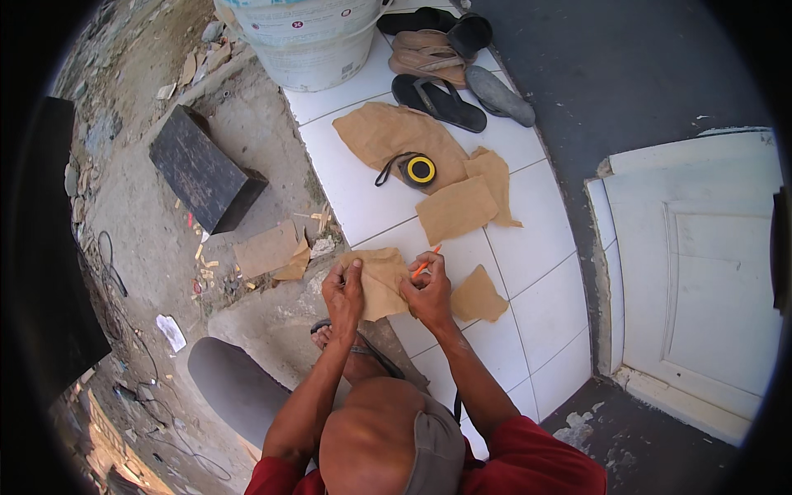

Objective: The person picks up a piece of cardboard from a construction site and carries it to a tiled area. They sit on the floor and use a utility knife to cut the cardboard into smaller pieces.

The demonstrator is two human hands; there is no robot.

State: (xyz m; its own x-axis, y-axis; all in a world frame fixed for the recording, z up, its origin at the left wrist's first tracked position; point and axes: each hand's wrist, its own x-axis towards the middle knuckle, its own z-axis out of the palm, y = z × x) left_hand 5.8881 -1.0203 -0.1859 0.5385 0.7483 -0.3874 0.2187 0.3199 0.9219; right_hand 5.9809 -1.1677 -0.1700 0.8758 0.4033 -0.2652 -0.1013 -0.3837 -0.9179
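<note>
Between my two hands a creased piece of brown paper (381, 285) is held up over the edge of the white tiles. My left hand (343, 290) pinches its left edge, with the thumb on top. At its right edge is my right hand (429, 293), fingers curled round a slim orange pen or pencil (426, 261) while also gripping the paper. Just beyond lies a cut brown paper rectangle (456, 211), close to a black and yellow tape measure (418, 170) resting on a larger brown sheet (371, 136). A small torn brown scrap (479, 297) lies right of my right hand.
Sandals (439, 101) and a white bucket (318, 49) stand at the far end of the tiles. To the left, a dark block (202, 169) sits on rough ground with scraps and cables. A white panelled door (701, 272) is at the right.
</note>
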